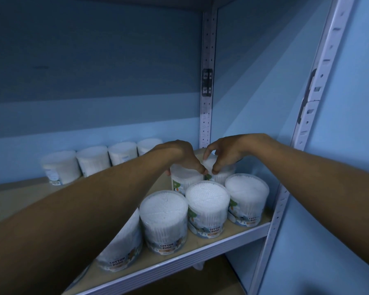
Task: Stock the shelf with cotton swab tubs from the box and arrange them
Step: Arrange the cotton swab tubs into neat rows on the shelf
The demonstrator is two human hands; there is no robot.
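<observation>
Clear round tubs packed with white cotton swabs stand on a wooden shelf board [200, 241]. My left hand [177, 155] grips the top of one tub [185, 179] in the second row. Beside it, my right hand [224, 153] pinches the rim of the neighbouring tub [219, 174] near the right rear corner. In front stand a left tub [164, 220], a middle tub [208, 207] and a right tub [246, 199]; a further tub [121, 248] is half hidden under my left forearm. Several more tubs [92, 160] line the back wall.
White perforated metal uprights stand at the rear corner [207, 81] and the front right [311, 103]. The shelf's white front edge [190, 260] runs diagonally below the tubs. Blue walls close the back and the right side. Another shelf board sits overhead.
</observation>
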